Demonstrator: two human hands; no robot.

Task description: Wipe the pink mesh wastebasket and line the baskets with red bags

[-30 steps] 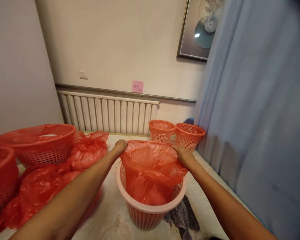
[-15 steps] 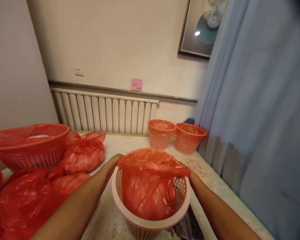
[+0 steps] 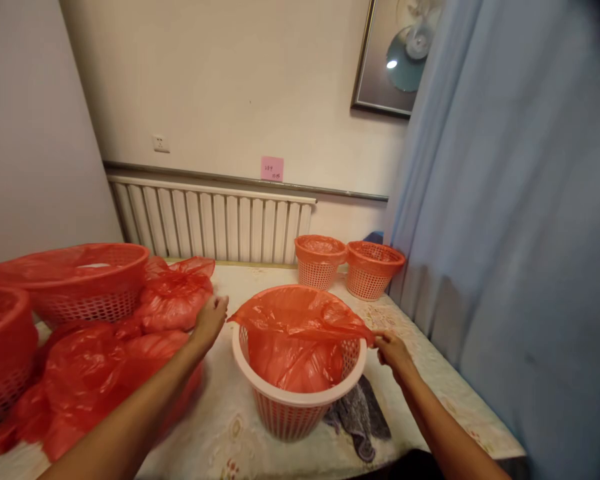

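Near the table's point(image 3: 215, 413) front edge, I'm apparently lining the basket point(image 3: 290, 423) with the red bag point(image 3: 300, 312): right hand point(image 3: 390, 348) pinches it, left hand point(image 3: 213, 319) beside, grip unclear; next probably calls for covering the near rim point(image 3: 303, 399).

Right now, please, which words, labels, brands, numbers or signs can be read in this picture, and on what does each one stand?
"284", as it seems: upper line of the pink note on the wall.
Lower line of that note: too small and blurred to read.
No other writing can be made out.
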